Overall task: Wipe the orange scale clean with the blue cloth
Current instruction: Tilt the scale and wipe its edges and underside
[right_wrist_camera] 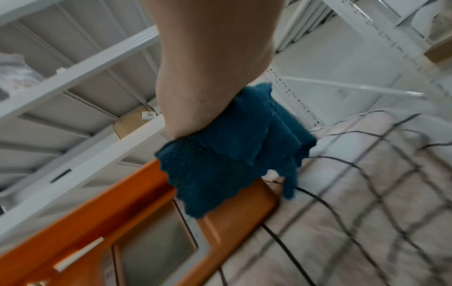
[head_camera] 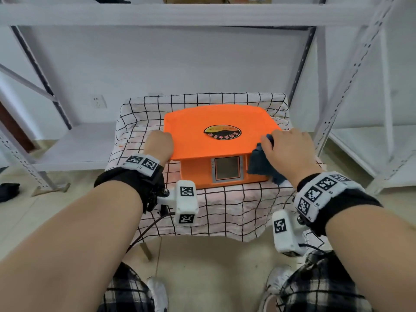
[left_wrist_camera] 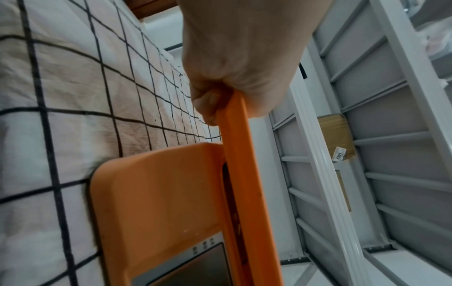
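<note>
The orange scale [head_camera: 209, 140] stands on a small table under a checked cloth [head_camera: 139, 122], its grey display [head_camera: 227, 168] facing me. My left hand [head_camera: 158, 143] grips the left edge of the scale's platter [left_wrist_camera: 234, 147], fingers curled under the rim. At the platter's right front corner my right hand [head_camera: 286, 147] holds the dark blue cloth [head_camera: 261, 163] bunched against the scale. Part of the cloth [right_wrist_camera: 227, 154] hangs down over the scale body [right_wrist_camera: 122, 212] beside the display. The right fingers are hidden behind the cloth.
White metal shelving [head_camera: 333, 91] surrounds the table at the back and both sides. A black cable [right_wrist_camera: 281, 241] lies across the checked cloth to the right of the scale. A dark item [head_camera: 9, 191] lies on the floor at the left. My legs and shoes are below.
</note>
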### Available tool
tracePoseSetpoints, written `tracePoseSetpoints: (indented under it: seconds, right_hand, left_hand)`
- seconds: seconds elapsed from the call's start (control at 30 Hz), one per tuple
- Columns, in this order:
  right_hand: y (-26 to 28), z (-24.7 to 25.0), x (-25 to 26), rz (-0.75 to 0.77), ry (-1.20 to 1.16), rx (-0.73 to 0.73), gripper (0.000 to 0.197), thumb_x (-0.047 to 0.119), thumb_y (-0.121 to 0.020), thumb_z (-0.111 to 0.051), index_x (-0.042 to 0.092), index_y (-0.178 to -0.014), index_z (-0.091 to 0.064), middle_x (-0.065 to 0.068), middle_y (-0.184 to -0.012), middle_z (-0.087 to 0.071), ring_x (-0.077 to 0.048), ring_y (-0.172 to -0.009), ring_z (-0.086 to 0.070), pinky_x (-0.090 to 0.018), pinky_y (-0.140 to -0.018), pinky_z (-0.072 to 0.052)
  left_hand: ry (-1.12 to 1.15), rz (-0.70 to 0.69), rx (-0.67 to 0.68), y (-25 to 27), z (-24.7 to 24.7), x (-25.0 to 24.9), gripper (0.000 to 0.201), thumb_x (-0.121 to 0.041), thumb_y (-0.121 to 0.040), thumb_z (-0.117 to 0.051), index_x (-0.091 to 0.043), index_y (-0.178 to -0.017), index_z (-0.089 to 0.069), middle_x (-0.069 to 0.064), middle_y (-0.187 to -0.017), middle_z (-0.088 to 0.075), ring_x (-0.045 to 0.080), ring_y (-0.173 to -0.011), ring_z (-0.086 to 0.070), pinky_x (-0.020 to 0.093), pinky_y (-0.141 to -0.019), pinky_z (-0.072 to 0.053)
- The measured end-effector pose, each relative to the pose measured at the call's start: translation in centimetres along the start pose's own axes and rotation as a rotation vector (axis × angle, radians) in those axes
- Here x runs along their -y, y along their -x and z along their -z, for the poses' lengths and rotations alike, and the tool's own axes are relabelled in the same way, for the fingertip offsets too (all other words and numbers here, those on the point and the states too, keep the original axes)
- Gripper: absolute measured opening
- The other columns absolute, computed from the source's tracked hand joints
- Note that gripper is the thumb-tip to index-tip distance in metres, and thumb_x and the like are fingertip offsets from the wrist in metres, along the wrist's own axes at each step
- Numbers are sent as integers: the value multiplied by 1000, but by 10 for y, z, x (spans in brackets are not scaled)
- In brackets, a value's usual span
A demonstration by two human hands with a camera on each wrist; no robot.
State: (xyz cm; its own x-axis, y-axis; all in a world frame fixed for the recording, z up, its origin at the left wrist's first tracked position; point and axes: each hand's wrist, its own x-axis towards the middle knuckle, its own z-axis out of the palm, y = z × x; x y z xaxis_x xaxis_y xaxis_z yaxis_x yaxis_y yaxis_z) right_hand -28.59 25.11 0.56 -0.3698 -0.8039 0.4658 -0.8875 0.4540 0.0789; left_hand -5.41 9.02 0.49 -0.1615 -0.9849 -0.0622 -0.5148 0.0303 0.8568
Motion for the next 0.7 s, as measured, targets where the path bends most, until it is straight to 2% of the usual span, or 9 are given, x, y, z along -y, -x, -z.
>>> tracePoseSetpoints:
  seconds: [0.17,0.23,0.3,0.33,0.4,0.47,0.53,0.6,0.7]
  right_hand:
    - [8,2,20,-120,-39,-34,44,39,-95,-37,0,-90,-57,-20,-87,-64,-35,-95,-55,-39,-66,-41]
    - [5,2,30,-136,-86,-40,41,35,-96,-37,-2,-93,-56,-21,-90,-63,-36,-97,-54,-40,-68,-42]
    - [-1,2,45,-137,-139,-53,38,30,-97,-37,-3,-96,-56,-22,-95,-64,-37,-98,-54,-38,-68,-39]
    - [-3,4,54,-137,-157,-52,36,29,-97,-38,-2,-98,-57,-21,-96,-64,-36,-98,-55,-36,-66,-36]
    - [-4,9,77,-120,-191,-40,34,29,-97,-38,0,-99,-58,-18,-98,-65,-35,-98,-56,-33,-65,-32]
    - [-3,15,100,-95,-255,-23,34,31,-96,-40,4,-100,-60,-14,-99,-66,-34,-98,-58,-32,-66,-33]
    - [-1,21,120,-46,-358,-19,30,33,-94,-42,11,-90,-60,-11,-92,-65,-31,-91,-60,-31,-65,-32]
    - [3,27,129,-3,-533,-22,30,36,-92,-44,18,-68,-46,-2,-73,-54,-24,-75,-55,-28,-62,-27]
    - [15,31,117,-88,-821,-49,43,40,-90,-50,23,-56,-30,6,-55,-37,-9,-54,-37,-32,-55,-23]
  left_hand:
    - [-28,-3,-6,-1,1,1,38,-11,-99,-36,6,-132,-47,-6,-71,-41,6,-59,-39,22,-60,-43]
    - [-51,-14,-11,1,2,1,38,-11,-99,-36,6,-131,-48,4,-88,-58,6,-61,-42,23,-62,-44]
    - [-110,-1,-18,6,3,-1,35,-9,-99,-40,6,-128,-49,18,-119,-58,13,-76,-53,27,-69,-47]
    - [-181,-12,-50,11,4,-5,31,-7,-98,-44,6,-126,-49,19,-124,-54,20,-91,-57,29,-77,-47]
    - [-315,-118,-105,23,6,-7,28,-4,-95,-49,4,-122,-49,19,-125,-51,28,-112,-52,29,-88,-43]
    - [-320,-109,-57,26,5,-8,26,-3,-95,-48,2,-120,-50,17,-124,-50,29,-116,-49,28,-89,-43]
    - [-126,-41,7,20,8,-1,11,-9,-97,-45,-13,-102,-55,8,-108,-55,27,-111,-54,17,-78,-47]
    - [29,-64,91,16,10,2,26,-14,-100,-39,-25,-77,-45,2,-88,-52,19,-87,-60,13,-55,-50]
    - [142,-32,160,14,19,4,21,-16,-100,-39,-14,-82,-50,2,-78,-55,12,-62,-60,19,-47,-47]
